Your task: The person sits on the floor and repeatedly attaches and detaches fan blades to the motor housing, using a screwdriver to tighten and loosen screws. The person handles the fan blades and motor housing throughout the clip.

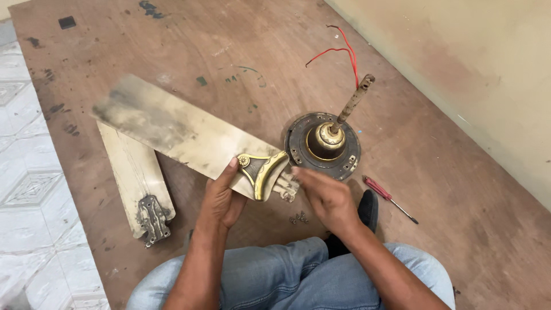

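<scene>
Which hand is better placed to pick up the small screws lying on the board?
Probably the right hand: it is free and nearest the small dark screws; the left hand holds the dusty cream fan blade.

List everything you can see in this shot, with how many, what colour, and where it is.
fan blade in hand: one, dirty cream with brass bracket, across the middle of the board
second fan blade: one, dirty cream with grey metal bracket, lying on the board at left
fan motor: one, dark with brass hub and rusty rod, centre right
wires: red and dark, from the rod top
screwdriver: one, red handle, right of the motor
screws: a few, grey, between the hands
board: brown, stained, on the floor
tiles: white patterned, left edge
wall: beige, top right
jeans: blue, bottom
left hand: holding the blade by its bracket
right hand: at the bracket's end
</scene>
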